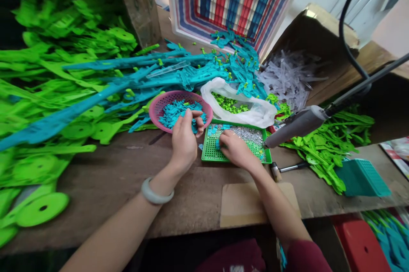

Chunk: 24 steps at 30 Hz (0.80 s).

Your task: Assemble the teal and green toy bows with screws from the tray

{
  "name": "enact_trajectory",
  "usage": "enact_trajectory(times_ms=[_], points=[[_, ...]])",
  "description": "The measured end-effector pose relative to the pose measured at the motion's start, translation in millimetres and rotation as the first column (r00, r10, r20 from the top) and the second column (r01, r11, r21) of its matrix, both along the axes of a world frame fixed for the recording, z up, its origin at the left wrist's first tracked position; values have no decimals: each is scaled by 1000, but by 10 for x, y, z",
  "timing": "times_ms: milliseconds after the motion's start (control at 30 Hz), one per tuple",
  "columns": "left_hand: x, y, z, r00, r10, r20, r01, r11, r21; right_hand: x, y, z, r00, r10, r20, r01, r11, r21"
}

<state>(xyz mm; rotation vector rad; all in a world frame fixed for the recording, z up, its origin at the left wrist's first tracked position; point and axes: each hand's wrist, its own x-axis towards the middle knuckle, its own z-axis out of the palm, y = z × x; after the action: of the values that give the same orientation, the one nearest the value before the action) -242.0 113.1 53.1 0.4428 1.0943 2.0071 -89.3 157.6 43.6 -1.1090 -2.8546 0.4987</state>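
My left hand (184, 142) is at the near rim of a pink perforated basket (153, 112) full of small blue plastic pieces (175, 112). Its fingers are curled together, and whatever they hold is hidden. Over a green perforated tray (211, 152), my right hand (235, 148) is closed, its fingertips pinching at a small blue plastic piece (217, 144). Small silvery metal parts (252, 134) and a few blue pieces lie in that tray. Behind it, a white plastic bag (262, 114) holds small green pieces (230, 103).
Long green plastic parts (41, 93) heap at left, blue ones (191, 71) behind the basket. A grey electric screwdriver (297, 125) hangs at right, above a hammer (284, 169). Clear plastic strips (287, 76), a teal basket (364, 178) and cardboard (243, 208) lie around.
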Motion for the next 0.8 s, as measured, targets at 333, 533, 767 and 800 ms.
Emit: enact_trajectory(times_ms=[333, 533, 767, 800], points=[[-35, -20, 65, 1000, 0, 12, 0, 1000, 7, -205, 15, -11, 973, 166, 162, -183, 979, 95], [-45, -22, 55, 1000, -15, 3, 15, 1000, 21, -257, 70, 4, 988, 94, 121, -107, 988, 108], [-31, -46, 123, 998, -34, 46, 32, 999, 33, -234, 349, 154, 995, -95, -31, 97, 989, 107], [-33, -50, 149, 994, -66, 87, 64, 998, 28, -220, 354, 172, 991, -121, -52, 126, 987, 104]])
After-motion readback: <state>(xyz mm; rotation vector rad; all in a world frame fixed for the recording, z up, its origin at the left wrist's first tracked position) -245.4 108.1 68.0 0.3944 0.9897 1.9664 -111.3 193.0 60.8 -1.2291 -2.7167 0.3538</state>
